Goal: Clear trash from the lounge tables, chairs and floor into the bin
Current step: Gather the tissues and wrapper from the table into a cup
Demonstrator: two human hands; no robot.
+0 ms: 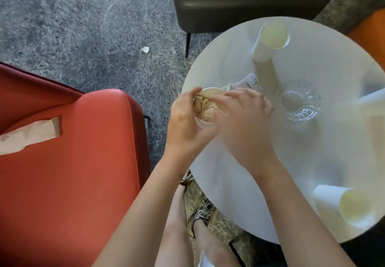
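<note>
Left hand (185, 125) grips paper cup (201, 124), right hand (243, 125) holds napkin (206, 108) inside.

**Bright daylight, soft focus, bent edges**

Strong light washes the round white table (229, 162) pale, with glare across its top. The far paper cup (270, 41) throws a long shadow toward the wearer, so the light comes from the far side. The carpet (73, 27) looks smeared, and the frame edges curve.
</note>
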